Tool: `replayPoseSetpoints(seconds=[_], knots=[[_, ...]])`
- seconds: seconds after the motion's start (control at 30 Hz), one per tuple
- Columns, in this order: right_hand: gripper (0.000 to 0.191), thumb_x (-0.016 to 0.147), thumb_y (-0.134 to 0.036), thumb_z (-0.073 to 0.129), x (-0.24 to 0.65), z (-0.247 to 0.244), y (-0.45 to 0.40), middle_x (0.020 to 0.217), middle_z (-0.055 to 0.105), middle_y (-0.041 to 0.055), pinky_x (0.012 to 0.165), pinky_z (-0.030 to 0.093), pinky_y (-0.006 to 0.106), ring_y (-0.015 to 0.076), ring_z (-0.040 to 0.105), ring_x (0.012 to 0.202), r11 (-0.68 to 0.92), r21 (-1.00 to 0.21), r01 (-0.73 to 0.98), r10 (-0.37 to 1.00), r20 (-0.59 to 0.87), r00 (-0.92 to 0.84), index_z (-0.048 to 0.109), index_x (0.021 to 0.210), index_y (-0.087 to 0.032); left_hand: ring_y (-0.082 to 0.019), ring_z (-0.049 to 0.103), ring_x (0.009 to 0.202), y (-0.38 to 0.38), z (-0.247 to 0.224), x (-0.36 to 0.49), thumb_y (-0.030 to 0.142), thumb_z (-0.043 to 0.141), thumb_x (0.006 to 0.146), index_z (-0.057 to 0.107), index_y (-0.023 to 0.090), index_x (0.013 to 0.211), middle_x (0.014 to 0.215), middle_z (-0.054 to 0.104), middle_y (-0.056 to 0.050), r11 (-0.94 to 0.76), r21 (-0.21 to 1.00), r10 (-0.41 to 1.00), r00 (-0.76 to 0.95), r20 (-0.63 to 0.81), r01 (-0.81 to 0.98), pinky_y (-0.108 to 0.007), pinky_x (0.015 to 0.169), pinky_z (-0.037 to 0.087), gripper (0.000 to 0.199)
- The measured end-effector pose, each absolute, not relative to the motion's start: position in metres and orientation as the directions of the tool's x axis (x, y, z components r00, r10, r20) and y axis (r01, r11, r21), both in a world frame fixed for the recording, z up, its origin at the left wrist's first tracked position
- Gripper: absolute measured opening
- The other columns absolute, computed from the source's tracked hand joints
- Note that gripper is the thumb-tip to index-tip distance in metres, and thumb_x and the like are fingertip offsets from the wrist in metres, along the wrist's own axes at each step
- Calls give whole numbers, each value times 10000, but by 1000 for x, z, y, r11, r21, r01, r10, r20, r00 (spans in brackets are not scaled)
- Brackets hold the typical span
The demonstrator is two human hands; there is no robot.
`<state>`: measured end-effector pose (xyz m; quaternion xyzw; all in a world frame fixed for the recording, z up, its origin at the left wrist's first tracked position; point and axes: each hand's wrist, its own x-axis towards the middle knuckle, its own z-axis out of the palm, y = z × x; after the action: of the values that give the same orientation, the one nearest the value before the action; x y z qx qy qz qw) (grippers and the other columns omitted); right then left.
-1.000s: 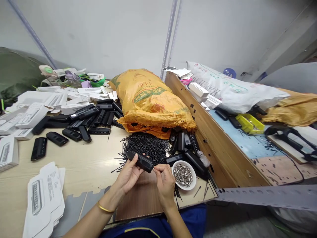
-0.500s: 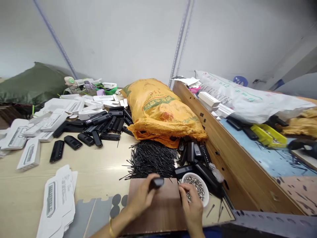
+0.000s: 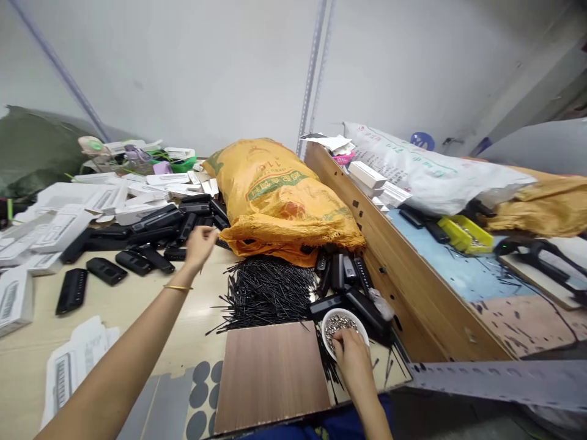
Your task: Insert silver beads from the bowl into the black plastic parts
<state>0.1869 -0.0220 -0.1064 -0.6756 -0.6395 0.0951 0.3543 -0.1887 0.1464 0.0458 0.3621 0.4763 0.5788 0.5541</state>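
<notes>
My left hand [image 3: 200, 247] is stretched out over the table, between the black plastic cases [image 3: 158, 260] and the orange woven sack [image 3: 288, 223]. Its fingers are curled together; whatever may be in them is too small to make out. My right hand [image 3: 352, 353] reaches into a white bowl [image 3: 365, 337] of small shiny metal pieces [image 3: 338, 322]. Those fingers are bent together among the pieces, and their tips are partly hidden. A brown board [image 3: 270, 376] lies between my arms. Just behind it is a heap of thin black rods [image 3: 270, 293].
White printed boxes [image 3: 62, 229] are piled at the left. More black cases [image 3: 348, 275] lie beside the bowl, against a wooden divider [image 3: 403, 293]. Beyond the divider are a yellow bin [image 3: 463, 235] and a white sack [image 3: 440, 174]. Grey discs [image 3: 199, 395] lie left of the board.
My left hand has moved from above the board to the far left, and the black case it held no longer shows in it. My right hand has gone from the bowl's rim into the bowl.
</notes>
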Motion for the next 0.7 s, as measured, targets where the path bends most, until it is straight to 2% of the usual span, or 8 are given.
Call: replayPoseSetpoints(seconds=[0.07, 0.1, 0.17, 0.23, 0.3, 0.4, 0.5, 0.7], knots=[[139, 773, -235, 493, 186, -101, -23, 753, 599, 77, 712, 310, 338, 242, 488, 784, 66, -619, 782, 934, 313, 169, 592, 684, -194, -90, 526, 562, 148, 26, -133, 161, 616, 783, 636, 157, 795, 609, 592, 20, 91, 993, 996, 21, -90, -76, -171, 660, 459, 23], [135, 774, -225, 494, 185, -98, -23, 767, 602, 73, 724, 308, 336, 239, 485, 796, 66, -634, 771, 936, 306, 172, 598, 692, -196, -103, 533, 595, 148, 16, -101, 153, 673, 727, 648, 151, 740, 637, 616, -4, 87, 996, 989, 114, -89, 27, -196, 688, 463, 28], [136, 782, -222, 503, 185, -95, -25, 781, 611, 63, 746, 310, 334, 232, 486, 807, 63, -667, 742, 939, 291, 183, 607, 697, -198, -122, 562, 692, 144, -1, -38, 151, 746, 644, 655, 130, 707, 734, 653, -22, 45, 979, 949, 296, -103, 196, -253, 789, 452, 113], [149, 799, -243, 515, 184, -94, -27, 782, 619, 57, 769, 320, 334, 229, 494, 817, 51, -711, 701, 937, 276, 212, 609, 694, -194, -127, 544, 660, 139, -14, 15, 152, 786, 587, 614, 126, 625, 640, 608, 3, 4, 938, 888, 429, -162, 346, -314, 825, 439, 178], [174, 822, -281, 521, 183, -93, -29, 794, 630, 61, 789, 341, 336, 226, 513, 824, 39, -763, 645, 931, 263, 255, 616, 711, -185, -131, 526, 638, 135, -24, 48, 175, 791, 588, 542, 136, 543, 549, 530, 26, -37, 886, 843, 491, -221, 462, -342, 836, 429, 256], [227, 862, -339, 502, 184, -93, -31, 818, 641, 67, 752, 401, 312, 196, 553, 769, 30, -851, 524, 925, 222, 308, 634, 806, -163, -138, 537, 682, 133, -33, 63, 245, 771, 650, 489, 147, 538, 560, 504, 18, -100, 827, 811, 527, -255, 553, -329, 830, 427, 318], [270, 870, -381, 511, 185, -91, -31, 823, 646, 69, 691, 453, 275, 168, 585, 726, 34, -925, 378, 923, 174, 343, 630, 867, -139, -131, 541, 710, 134, -39, 55, 274, 735, 713, 508, 143, 616, 634, 535, 11, -132, 797, 795, 544, -270, 589, -310, 797, 436, 279], [300, 813, -410, 606, 186, -88, -31, 878, 656, 87, 764, 503, 285, 167, 620, 814, 92, -985, 147, 918, 141, 371, 613, 858, -114, -113, 527, 604, 132, -43, 42, 261, 726, 732, 505, 119, 549, 532, 480, 45, -42, 780, 733, 549, -401, 625, -287, 702, 457, 320]])
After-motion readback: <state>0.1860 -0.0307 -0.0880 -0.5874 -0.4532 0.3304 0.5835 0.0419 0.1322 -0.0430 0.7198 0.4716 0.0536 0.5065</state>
